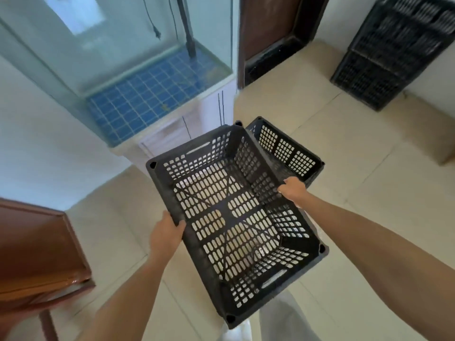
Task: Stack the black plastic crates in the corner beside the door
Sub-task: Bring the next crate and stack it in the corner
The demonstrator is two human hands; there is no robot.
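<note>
You hold one black perforated crate [234,217], open side up and tilted, well short of the door [266,33]. A second crate [288,148] lies nearer the door; stacked crates [391,52] stand right of it.

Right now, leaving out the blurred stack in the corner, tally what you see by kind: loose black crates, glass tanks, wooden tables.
Loose black crates: 2, the held crate and the floor crate
Glass tank: 1
Wooden table: 1
Total: 4

Crate [234,217] before second crate [283,146] — stack [394,57] behind, right, apparently against wall [433,92]
</note>
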